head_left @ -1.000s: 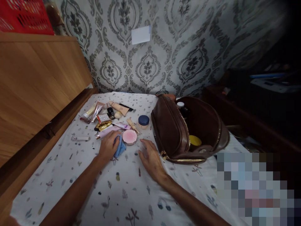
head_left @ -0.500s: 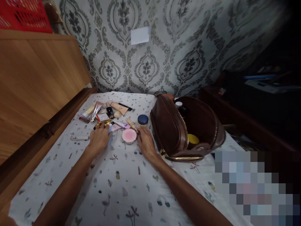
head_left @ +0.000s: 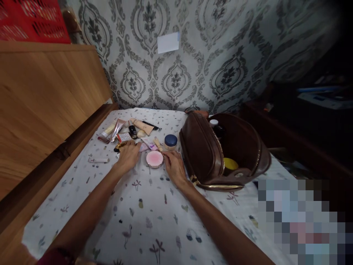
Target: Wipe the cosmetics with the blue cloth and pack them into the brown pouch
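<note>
Pink compact [head_left: 154, 159] lies on the printed cover [head_left: 162, 226], just left of the right hand [head_left: 175, 166], whose fingers are near a beige tube [head_left: 157, 143]; whether this grip pinches it, I cannot tell. The left hand [head_left: 128, 156] has moved from beside the compact to a gold tube [head_left: 120, 146], its grip hidden, leaving the compact's left side free. Farther right, a brown bag [head_left: 200, 150] stands open.
</note>
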Action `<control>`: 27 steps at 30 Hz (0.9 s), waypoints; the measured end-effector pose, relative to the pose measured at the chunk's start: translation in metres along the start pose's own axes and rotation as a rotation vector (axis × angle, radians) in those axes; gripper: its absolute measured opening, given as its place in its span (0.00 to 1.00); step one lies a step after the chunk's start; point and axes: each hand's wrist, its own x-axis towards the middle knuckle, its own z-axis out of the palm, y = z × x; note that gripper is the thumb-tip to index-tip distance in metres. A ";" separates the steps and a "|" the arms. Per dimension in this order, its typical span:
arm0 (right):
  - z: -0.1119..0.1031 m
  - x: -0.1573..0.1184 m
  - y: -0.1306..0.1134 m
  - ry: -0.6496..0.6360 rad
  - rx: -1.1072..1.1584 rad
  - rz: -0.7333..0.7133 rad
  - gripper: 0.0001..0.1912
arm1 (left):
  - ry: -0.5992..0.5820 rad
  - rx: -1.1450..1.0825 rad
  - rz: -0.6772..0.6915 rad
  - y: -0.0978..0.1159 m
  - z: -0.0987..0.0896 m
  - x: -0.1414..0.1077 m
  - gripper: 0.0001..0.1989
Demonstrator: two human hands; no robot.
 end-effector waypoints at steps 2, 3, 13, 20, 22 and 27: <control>0.000 0.000 0.000 -0.002 -0.002 0.001 0.17 | 0.020 -0.038 0.005 0.006 0.006 0.009 0.16; 0.000 0.000 0.001 -0.004 -0.003 0.001 0.17 | 0.032 -0.059 0.004 0.008 0.008 0.014 0.16; 0.002 0.000 0.005 -0.020 0.016 -0.006 0.17 | 0.105 -0.179 -0.179 -0.049 -0.012 0.019 0.20; 0.003 0.001 0.005 0.013 0.048 0.017 0.15 | -0.028 -0.067 -0.195 -0.066 -0.003 -0.028 0.11; 0.002 0.001 0.005 0.024 0.056 0.021 0.14 | -0.034 -0.037 -0.198 -0.060 0.002 -0.031 0.12; -0.001 0.001 0.005 0.051 0.082 0.031 0.13 | -0.022 0.011 -0.158 -0.053 0.005 -0.024 0.17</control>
